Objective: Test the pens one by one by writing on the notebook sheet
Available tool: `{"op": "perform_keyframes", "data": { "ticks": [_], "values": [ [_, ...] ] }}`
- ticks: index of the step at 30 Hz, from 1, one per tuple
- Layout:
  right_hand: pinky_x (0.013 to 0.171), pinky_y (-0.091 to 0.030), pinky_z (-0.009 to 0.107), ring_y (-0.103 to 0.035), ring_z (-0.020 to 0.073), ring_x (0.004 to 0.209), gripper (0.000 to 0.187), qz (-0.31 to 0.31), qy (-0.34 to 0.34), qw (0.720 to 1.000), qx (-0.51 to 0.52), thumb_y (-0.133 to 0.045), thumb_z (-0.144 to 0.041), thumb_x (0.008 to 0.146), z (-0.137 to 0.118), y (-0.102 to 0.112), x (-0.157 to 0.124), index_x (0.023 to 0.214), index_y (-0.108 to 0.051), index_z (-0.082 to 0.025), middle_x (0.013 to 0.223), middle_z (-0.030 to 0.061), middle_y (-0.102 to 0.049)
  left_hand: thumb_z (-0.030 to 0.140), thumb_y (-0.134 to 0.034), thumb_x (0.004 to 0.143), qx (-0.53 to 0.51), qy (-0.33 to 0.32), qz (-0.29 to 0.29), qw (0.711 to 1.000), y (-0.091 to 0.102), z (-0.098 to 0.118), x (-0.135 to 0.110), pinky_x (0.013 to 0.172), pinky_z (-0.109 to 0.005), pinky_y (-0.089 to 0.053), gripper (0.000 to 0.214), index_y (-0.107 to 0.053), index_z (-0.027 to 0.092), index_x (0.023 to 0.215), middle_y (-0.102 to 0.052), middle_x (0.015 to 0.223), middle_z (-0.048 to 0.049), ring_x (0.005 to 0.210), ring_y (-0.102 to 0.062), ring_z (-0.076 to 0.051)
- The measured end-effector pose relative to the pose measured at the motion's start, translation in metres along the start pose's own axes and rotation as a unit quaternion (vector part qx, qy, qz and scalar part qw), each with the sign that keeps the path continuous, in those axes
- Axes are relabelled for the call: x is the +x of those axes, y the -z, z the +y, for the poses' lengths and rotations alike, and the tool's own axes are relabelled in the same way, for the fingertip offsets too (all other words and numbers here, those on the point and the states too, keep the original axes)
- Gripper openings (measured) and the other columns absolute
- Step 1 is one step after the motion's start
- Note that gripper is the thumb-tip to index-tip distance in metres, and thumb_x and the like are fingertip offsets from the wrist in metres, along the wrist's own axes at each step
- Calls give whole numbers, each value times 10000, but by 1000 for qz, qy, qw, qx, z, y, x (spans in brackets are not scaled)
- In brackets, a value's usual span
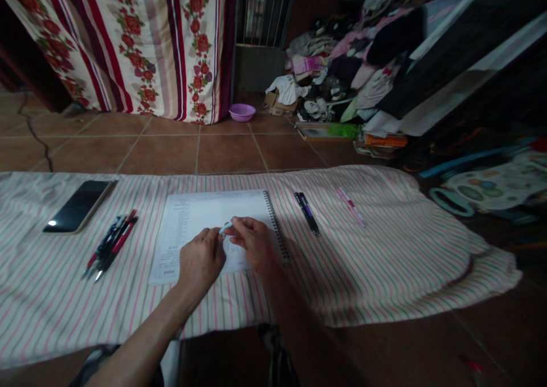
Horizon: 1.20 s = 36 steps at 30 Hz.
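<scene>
1. I see the left hand (201, 257) and right hand (253, 240) curled nearly closed; their fingertips pinch a small light-blue stick (225, 227) over the spiral notebook (217, 204);
2. I see a bunch of pens (113, 241) left of the notebook; two dark pens (307, 213), then a pink-and-white pen (351, 207), lie to its right;
3. A phone (80, 206) lies past the bunch; a striped cloth (393, 250) is under it all;
4. Farther off, I spot a purple bowl (242, 113) on floor tiles (171, 152) near a flowered curtain (158, 45).
</scene>
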State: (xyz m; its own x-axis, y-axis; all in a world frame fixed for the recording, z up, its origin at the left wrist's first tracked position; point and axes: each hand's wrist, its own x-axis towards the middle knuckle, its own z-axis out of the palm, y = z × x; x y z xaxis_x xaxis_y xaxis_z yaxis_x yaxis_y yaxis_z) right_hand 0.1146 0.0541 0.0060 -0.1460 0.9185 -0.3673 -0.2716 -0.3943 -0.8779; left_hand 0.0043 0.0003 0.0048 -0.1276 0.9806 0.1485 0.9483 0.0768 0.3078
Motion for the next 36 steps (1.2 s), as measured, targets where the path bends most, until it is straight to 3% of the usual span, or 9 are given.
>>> {"op": "perform_keyframes", "data": {
  "ticks": [6, 14, 26, 31, 36],
  "values": [
    [527, -492, 217, -667, 167, 678, 244, 8, 26, 999, -19, -688, -373, 639, -2, -1, -3, 704, -646, -142, 657, 42, -674, 242, -381, 868, -9, -1, -4, 1000, 1, 0, 0, 554, -268, -348, 261, -595, 192, 1009, -646, 827, -28, 716, -615, -170],
    [502, -488, 194, -672, 159, 664, 340, -17, 1, 1000, 21, -694, -453, 614, -2, -1, -2, 711, -625, -135, 659, 26, -663, 258, -369, 876, -3, 3, 1, 1000, 0, -1, -1, 542, -274, -348, 265, -601, 188, 984, -638, 805, -27, 698, -616, -173],
    [470, -477, 169, -670, 148, 657, 269, 5, 16, 1000, 2, -695, -375, 631, -4, -3, -3, 716, -645, -125, 679, 37, -673, 241, -378, 867, -7, -3, -6, 1000, 1, 0, 0, 556, -275, -358, 263, -597, 183, 999, -636, 811, -27, 709, -619, -174],
    [476, -487, 184, -674, 156, 647, 358, -12, -1, 999, 32, -695, -464, 618, -2, 0, -2, 717, -620, -129, 675, 35, -672, 257, -368, 876, -8, 5, -3, 1000, 0, -1, 1, 545, -270, -344, 263, -601, 187, 974, -634, 796, -27, 692, -613, -169],
    [527, -503, 214, -671, 163, 649, 309, 1, 3, 1000, 7, -725, -398, 590, -2, 1, -2, 714, -618, -135, 640, 39, -681, 254, -378, 872, -9, -2, 4, 1000, -3, -1, 1, 545, -267, -336, 260, -598, 190, 995, -641, 804, -27, 689, -610, -166]
  ]
}}
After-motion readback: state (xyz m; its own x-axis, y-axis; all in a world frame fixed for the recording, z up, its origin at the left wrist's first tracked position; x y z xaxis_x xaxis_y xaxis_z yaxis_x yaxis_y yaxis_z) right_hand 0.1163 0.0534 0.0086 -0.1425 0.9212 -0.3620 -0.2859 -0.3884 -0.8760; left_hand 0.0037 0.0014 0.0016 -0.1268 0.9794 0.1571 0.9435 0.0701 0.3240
